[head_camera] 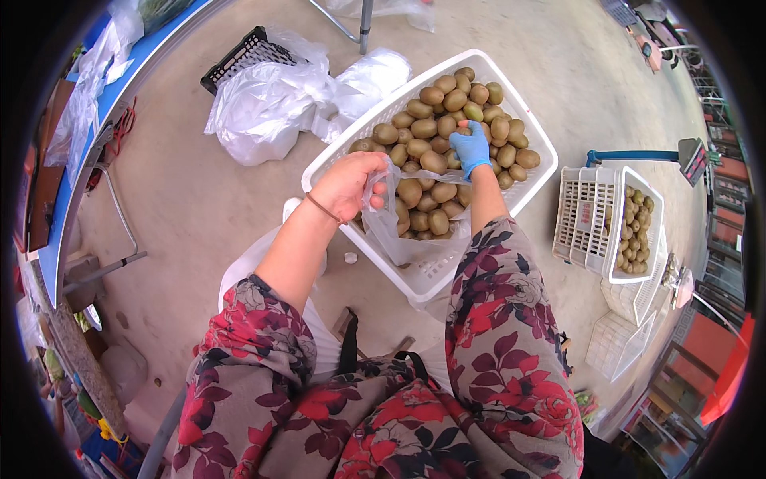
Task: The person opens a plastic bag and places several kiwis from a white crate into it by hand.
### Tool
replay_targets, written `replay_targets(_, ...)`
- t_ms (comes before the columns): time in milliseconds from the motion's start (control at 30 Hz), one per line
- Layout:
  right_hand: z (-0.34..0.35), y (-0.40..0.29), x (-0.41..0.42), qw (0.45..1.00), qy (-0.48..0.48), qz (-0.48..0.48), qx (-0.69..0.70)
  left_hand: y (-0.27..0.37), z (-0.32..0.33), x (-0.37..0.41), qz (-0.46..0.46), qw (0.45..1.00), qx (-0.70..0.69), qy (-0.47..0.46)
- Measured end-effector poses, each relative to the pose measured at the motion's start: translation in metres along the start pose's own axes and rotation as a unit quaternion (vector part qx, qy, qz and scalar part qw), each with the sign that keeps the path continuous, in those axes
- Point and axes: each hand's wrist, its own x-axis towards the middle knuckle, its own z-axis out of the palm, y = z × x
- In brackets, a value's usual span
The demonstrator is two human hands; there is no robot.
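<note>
A white plastic crate [540, 187] full of brown kiwifruit [424, 128] stands on the floor before me. My left hand [353, 182], bare with a thin band at the wrist, grips the rim of a clear plastic bag [383, 224]. The bag lies open inside the crate's near part, with several kiwifruit [438, 221] in or behind its thin film. My right hand [470, 148], in a blue glove with a bare fingertip showing, reaches down onto the loose fruit beyond the bag. Its fingers touch kiwifruit, but their undersides are hidden, so a grip is unclear.
Crumpled clear plastic bags [263, 102] lie by a black crate [248, 54] at upper left. A blue-edged table [137, 66] curves along the left. At right, another white crate of kiwifruit [586, 209] stands by a scale with a display [693, 160], near stacked crates [622, 341].
</note>
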Motion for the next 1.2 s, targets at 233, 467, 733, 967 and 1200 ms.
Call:
replay_targets(233,-0.044,-0.061,-0.114,0.878,-0.413,0.072,0.231,-0.002,-0.007,-0.001,0.013,1.0,-0.011,-0.011)
replay_targets(467,-0.007,-0.026,-0.135,0.875,-0.319,-0.083,-0.355,-0.004,-0.001,0.002,0.018,1.0,-0.014,0.008)
replay_targets(733,0.02,-0.056,-0.047,0.951,-0.071,-0.199,-0.225,-0.002,-0.004,-0.001,0.014,1.0,-0.008,0.02)
replay_targets(967,0.062,0.01,-0.024,0.781,-0.211,-0.153,-0.567,0.001,-0.001,0.003,0.005,1.0,-0.009,0.009)
replay_targets(1200,-0.005,-0.008,-0.018,0.977,-0.173,0.03,0.118,0.001,0.0,0.001,0.006,1.0,0.0,0.019)
